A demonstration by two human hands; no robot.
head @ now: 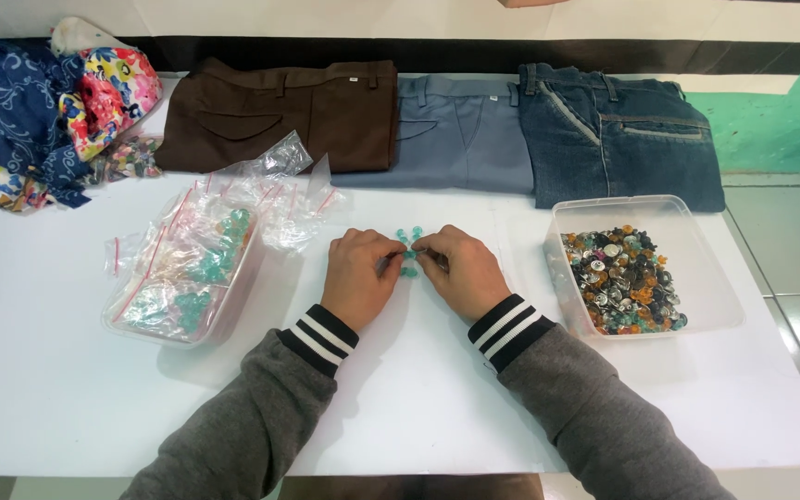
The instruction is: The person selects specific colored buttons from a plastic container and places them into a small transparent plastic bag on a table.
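Hands meet mid-table: left hand (360,274) and right hand (460,270) both pinch teal buttons (408,250) (gathering step, seemingly); bagging next needs a steady pinch.

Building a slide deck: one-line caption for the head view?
Both hands pinch teal buttons between two button-filled tubs.

Three folded trousers (456,130), two clear plastic tubs (645,264), two hands (414,268), one heap of patterned cloth (48,102).
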